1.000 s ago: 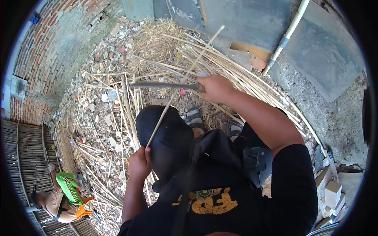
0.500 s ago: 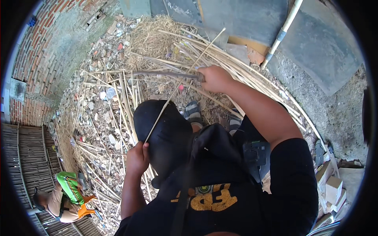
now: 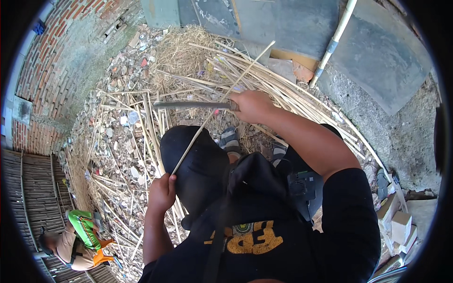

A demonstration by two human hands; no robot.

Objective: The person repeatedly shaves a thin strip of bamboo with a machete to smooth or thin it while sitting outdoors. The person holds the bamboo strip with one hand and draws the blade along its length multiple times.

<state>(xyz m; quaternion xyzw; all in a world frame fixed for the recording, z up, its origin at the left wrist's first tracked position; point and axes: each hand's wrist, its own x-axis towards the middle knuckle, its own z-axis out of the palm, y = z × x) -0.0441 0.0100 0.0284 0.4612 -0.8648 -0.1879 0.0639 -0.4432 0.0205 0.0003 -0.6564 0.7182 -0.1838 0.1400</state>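
While the left hand [image 3: 163,192] keeps a closed grip on the lower end of a long pale bamboo strip [image 3: 222,101], steadying it, the right hand [image 3: 254,105], closed on a grey-bladed long knife [image 3: 188,105], sets the blade across the strip above that grip.

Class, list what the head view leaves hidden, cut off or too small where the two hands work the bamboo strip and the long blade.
- Knife handle: hidden inside the right hand; only the blade shows.
- Lower end of the bamboo strip: covered by the left hand.
- Where blade meets strip: too small to tell.
- Person at lower left: cut off by the rim.
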